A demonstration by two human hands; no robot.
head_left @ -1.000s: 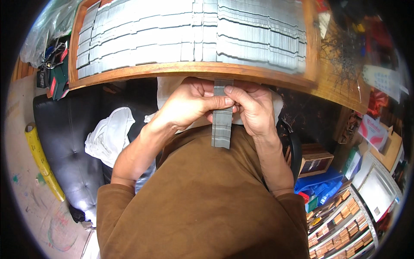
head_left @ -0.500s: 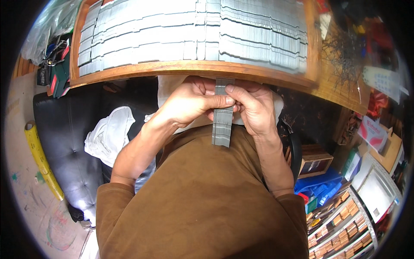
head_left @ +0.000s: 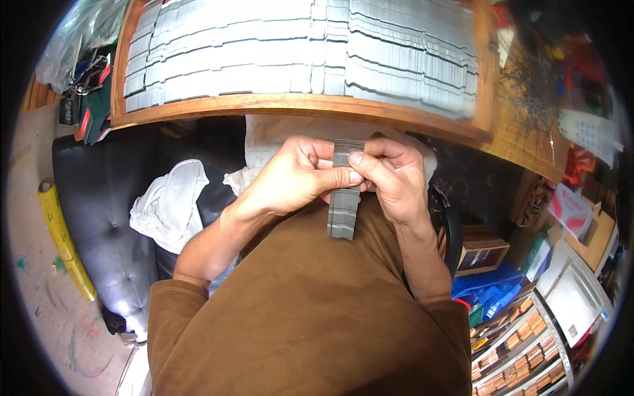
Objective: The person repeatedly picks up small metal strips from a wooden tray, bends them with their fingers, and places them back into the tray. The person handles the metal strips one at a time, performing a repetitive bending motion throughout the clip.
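Observation:
A narrow grey stack of thin, metal-looking pieces (head_left: 343, 214) stands out in front of my brown shirt, its lower end hanging free. My left hand (head_left: 297, 175) grips it from the left, thumb laid across its face. From the other side my right hand (head_left: 395, 181) pinches it, with the thumb tip near its upper end. Fingers behind the stack are mostly hidden. Beyond both hands lies a wooden tray (head_left: 297, 102), packed with rows of similar grey pieces (head_left: 409, 72).
A white cloth (head_left: 173, 204) lies on the black padded seat (head_left: 99, 211) at left, beside a yellow roll (head_left: 63, 237). On the right are a wooden box (head_left: 483, 254), blue plastic (head_left: 489, 290) and a rack of small wooden blocks (head_left: 528, 350). Dark thin bits cover the wooden tabletop (head_left: 528, 142).
Both hands have come slightly toward my body with the grey stack. Its upper end now shows apart from the tray's front edge. The grip looks the same.

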